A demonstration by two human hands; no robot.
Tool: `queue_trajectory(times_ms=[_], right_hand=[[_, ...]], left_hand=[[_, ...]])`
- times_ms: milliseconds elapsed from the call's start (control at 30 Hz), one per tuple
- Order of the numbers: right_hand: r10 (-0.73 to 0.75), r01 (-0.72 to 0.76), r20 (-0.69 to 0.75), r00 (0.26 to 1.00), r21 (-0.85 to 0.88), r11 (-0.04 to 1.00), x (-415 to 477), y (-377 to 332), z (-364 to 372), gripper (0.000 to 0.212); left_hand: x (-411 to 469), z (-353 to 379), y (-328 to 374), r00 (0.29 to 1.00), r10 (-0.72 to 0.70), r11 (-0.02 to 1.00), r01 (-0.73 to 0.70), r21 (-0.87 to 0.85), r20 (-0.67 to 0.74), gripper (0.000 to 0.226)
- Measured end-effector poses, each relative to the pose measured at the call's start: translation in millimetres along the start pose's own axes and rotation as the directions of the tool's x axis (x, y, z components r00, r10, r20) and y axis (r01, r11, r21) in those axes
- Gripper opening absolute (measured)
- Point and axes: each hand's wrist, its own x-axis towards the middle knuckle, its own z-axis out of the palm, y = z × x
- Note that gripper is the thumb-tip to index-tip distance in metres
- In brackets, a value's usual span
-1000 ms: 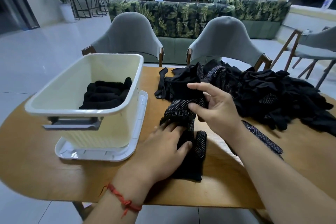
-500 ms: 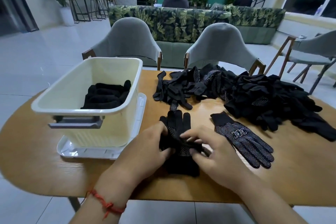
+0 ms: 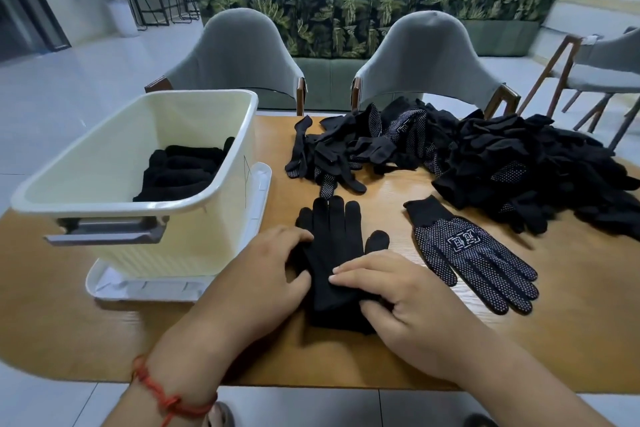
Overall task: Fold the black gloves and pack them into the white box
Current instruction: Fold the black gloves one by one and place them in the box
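Rounded wooden table [image 3: 571,340], white lid [image 3: 138,288] at left under the white box [image 3: 194,218], plain black glove [image 3: 332,246] flat just right of the lid, dotted glove [image 3: 464,253] further right, small glove heap [image 3: 346,149] behind, large glove pile [image 3: 536,170] far right.

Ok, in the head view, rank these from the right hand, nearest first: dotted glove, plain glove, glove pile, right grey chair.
1. Plain glove: under the right hand, touching its fingers.
2. Dotted glove: lying flat just to the right.
3. Glove pile: farther back, on the right.
4. Right grey chair: beyond the pile, farthest.
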Motion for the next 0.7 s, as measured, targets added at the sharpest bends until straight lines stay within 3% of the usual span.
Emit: queue_trajectory(times_ms=[133, 300, 367, 467, 700], right_hand=[[-0.060, 0.064, 0.071, 0.996, -0.062, 0.996, -3, -4, -2, 0.055], [-0.024, 0.020, 0.131, 0.991, 0.036, 0.999, -3, -1, -13, 0.060], [0.001, -0.006, 0.094, 0.996, 0.060, 0.998, 0, 2, -11, 0.045], [0.009, -0.009, 0.030, 0.999, -0.009, 1.000, 4, 6, -2, 0.022], [0.034, -0.034, -0.007, 0.999, -0.019, 0.999, 6, 11, 0, 0.025]], left_hand=[[0, 2, -4, 1.000, -0.024, 0.999, 0.023, 0.041, 0.016, 0.042], [10, 6, 18, 0.991, 0.021, 1.000, -0.019, 0.021, -0.129, 0.035], [15, 15, 30, 0.994, 0.108, 0.994, -0.108, 0.005, -0.026, 0.040], [29, 28, 33, 0.986, 0.093, 0.994, -0.099, 0.041, 0.135, 0.046], [56, 31, 24, 0.971, -0.024, 0.976, -0.029, 0.217, 0.239, 0.054]])
